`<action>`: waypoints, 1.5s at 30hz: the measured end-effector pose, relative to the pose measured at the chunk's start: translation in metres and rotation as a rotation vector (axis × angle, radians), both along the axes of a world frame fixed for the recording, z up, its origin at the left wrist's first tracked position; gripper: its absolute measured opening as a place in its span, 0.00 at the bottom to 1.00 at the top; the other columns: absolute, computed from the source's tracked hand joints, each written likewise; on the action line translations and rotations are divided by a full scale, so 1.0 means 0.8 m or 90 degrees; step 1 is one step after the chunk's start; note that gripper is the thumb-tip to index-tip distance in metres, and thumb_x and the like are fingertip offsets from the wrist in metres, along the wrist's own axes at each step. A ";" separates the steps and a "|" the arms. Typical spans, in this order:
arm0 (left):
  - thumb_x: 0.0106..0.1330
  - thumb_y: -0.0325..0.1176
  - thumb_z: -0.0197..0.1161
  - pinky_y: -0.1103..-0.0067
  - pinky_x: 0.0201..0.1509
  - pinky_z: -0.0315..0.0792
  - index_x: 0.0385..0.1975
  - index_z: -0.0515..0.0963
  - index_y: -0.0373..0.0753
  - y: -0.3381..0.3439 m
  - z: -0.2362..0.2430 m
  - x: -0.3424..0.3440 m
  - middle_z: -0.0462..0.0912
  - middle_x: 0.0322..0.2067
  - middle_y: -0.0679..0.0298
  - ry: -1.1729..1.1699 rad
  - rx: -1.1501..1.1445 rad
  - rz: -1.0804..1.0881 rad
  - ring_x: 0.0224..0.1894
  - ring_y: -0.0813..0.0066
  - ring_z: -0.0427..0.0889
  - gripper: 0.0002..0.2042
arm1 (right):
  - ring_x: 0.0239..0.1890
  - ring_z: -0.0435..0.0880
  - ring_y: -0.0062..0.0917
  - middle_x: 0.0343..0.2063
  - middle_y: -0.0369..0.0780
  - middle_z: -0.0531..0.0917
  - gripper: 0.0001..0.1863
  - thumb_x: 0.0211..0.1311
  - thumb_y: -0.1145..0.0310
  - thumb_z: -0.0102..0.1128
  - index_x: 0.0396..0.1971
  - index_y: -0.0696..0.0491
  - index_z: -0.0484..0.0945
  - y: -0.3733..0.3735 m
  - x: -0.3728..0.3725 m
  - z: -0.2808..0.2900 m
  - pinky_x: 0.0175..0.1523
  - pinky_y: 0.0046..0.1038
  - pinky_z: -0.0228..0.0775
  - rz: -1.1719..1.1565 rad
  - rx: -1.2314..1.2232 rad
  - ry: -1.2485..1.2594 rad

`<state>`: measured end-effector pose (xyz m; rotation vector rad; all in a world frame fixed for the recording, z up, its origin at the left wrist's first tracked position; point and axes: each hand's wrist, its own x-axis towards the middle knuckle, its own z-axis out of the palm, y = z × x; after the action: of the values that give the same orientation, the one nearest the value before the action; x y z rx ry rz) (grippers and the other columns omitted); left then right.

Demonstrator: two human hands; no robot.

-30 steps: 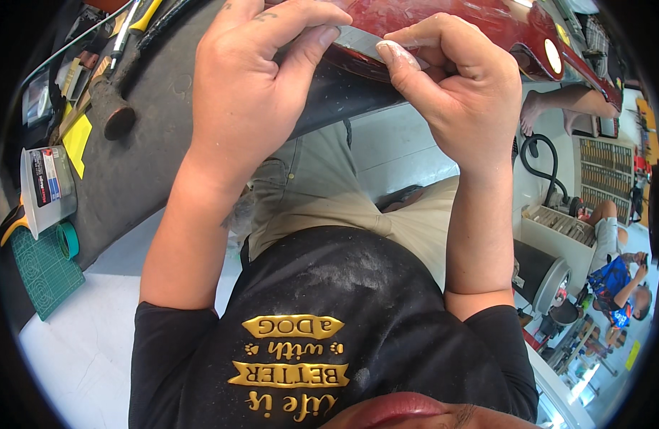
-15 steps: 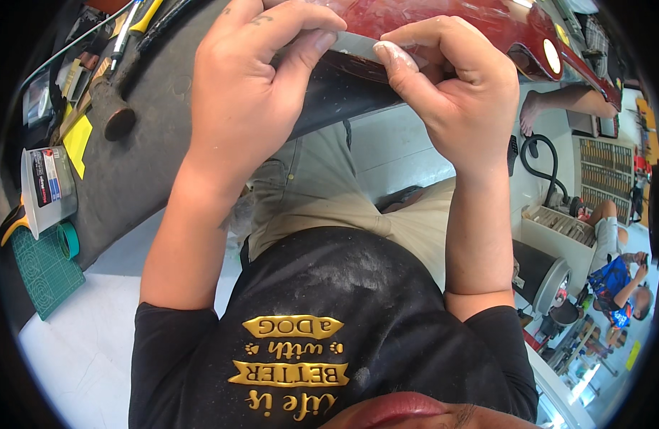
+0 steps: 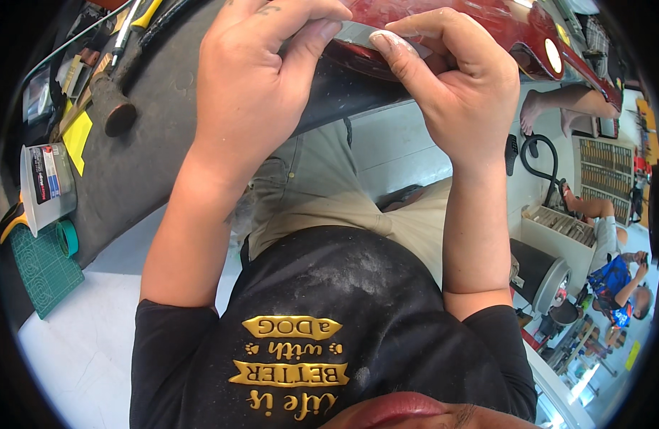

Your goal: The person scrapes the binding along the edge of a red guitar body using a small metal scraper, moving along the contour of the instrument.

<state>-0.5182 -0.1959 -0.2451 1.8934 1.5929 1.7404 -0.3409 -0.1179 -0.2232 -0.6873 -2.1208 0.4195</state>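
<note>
My left hand [image 3: 254,68] and my right hand [image 3: 455,79] are raised at the top of the view, fingers curled and thumbs facing each other. Between them they pinch a thin flat grey plate [image 3: 358,33], like a scraper blade. Its outer ends are hidden by my fingers. The plate rests at or just over the near edge of a glossy dark-red curved body [image 3: 458,8], which looks like a guitar's; contact is hard to make out. White dust covers my right thumb. A cream oval piece [image 3: 553,57] sits at the body's right side.
The dark bench [image 3: 161,121] holds a hammer [image 3: 115,107], a clear plastic tub [image 3: 49,182], a green cutting mat [image 3: 47,268] and a green tape roll [image 3: 67,238] at left. A bare foot [image 3: 532,111] and a black hose [image 3: 551,161] are at right. Farther off, a person [image 3: 616,286] sits.
Both hands have shifted slightly, with the plate still pinched between them, and more of the red body's near edge shows. At right, a second foot and the seated person's lower leg have come into view.
</note>
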 end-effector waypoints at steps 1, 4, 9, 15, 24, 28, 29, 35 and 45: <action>0.65 0.18 0.68 0.81 0.37 0.71 0.38 0.85 0.32 0.000 0.000 0.000 0.78 0.35 0.62 -0.004 -0.005 -0.003 0.32 0.76 0.77 0.05 | 0.19 0.75 0.19 0.20 0.36 0.79 0.07 0.54 0.76 0.78 0.28 0.55 0.85 0.003 0.002 -0.003 0.26 0.23 0.65 0.020 -0.015 0.008; 0.64 0.18 0.68 0.81 0.37 0.70 0.38 0.85 0.32 -0.001 -0.001 0.000 0.78 0.34 0.62 -0.012 -0.009 -0.008 0.32 0.76 0.77 0.05 | 0.19 0.75 0.19 0.20 0.36 0.79 0.07 0.54 0.76 0.78 0.28 0.55 0.85 0.005 0.005 0.000 0.26 0.23 0.65 0.047 -0.034 0.016; 0.64 0.18 0.68 0.81 0.36 0.71 0.37 0.85 0.32 -0.002 0.002 -0.001 0.78 0.34 0.62 0.003 -0.026 0.006 0.31 0.77 0.77 0.05 | 0.19 0.76 0.19 0.20 0.36 0.79 0.07 0.54 0.75 0.78 0.27 0.55 0.84 0.003 0.004 0.001 0.26 0.23 0.66 0.059 -0.101 0.052; 0.64 0.18 0.68 0.81 0.36 0.71 0.38 0.85 0.32 -0.002 -0.002 0.002 0.79 0.33 0.62 -0.010 -0.013 0.012 0.31 0.77 0.77 0.05 | 0.19 0.76 0.20 0.20 0.37 0.79 0.07 0.55 0.75 0.77 0.27 0.55 0.84 0.006 0.005 0.001 0.26 0.24 0.66 0.044 -0.034 -0.004; 0.64 0.19 0.68 0.81 0.36 0.71 0.37 0.85 0.32 -0.006 0.005 0.000 0.79 0.33 0.62 -0.009 -0.053 0.006 0.31 0.75 0.78 0.04 | 0.20 0.76 0.20 0.20 0.37 0.78 0.07 0.55 0.75 0.78 0.27 0.55 0.84 0.005 0.006 0.003 0.26 0.24 0.66 0.052 -0.093 0.021; 0.64 0.19 0.68 0.79 0.36 0.72 0.36 0.84 0.33 -0.005 -0.002 -0.002 0.78 0.32 0.62 0.018 -0.030 0.000 0.31 0.73 0.78 0.04 | 0.30 0.84 0.14 0.26 0.34 0.82 0.05 0.61 0.77 0.74 0.32 0.61 0.85 0.004 0.008 0.003 0.37 0.17 0.74 0.106 -0.063 -0.018; 0.64 0.19 0.68 0.79 0.36 0.72 0.36 0.84 0.33 -0.005 -0.002 -0.002 0.78 0.32 0.62 0.018 -0.026 -0.004 0.31 0.73 0.78 0.04 | 0.29 0.83 0.16 0.25 0.34 0.82 0.04 0.61 0.78 0.74 0.31 0.61 0.85 0.002 0.007 0.004 0.39 0.19 0.75 0.098 -0.071 -0.025; 0.65 0.18 0.66 0.80 0.38 0.71 0.38 0.83 0.33 -0.005 0.001 0.003 0.77 0.33 0.61 0.010 -0.048 0.027 0.33 0.73 0.78 0.05 | 0.20 0.72 0.19 0.20 0.35 0.78 0.09 0.53 0.75 0.79 0.27 0.55 0.84 0.006 0.001 -0.003 0.26 0.23 0.63 0.039 -0.033 0.040; 0.65 0.17 0.66 0.81 0.39 0.71 0.38 0.82 0.33 -0.007 -0.001 0.006 0.77 0.35 0.62 -0.006 -0.067 0.051 0.33 0.77 0.78 0.05 | 0.21 0.71 0.19 0.20 0.34 0.79 0.10 0.51 0.75 0.80 0.27 0.54 0.83 0.008 -0.004 -0.004 0.27 0.23 0.62 0.035 -0.020 0.080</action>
<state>-0.5136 -0.2012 -0.2458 1.7943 1.7421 1.6569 -0.3439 -0.1112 -0.2265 -0.6057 -2.0213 0.5139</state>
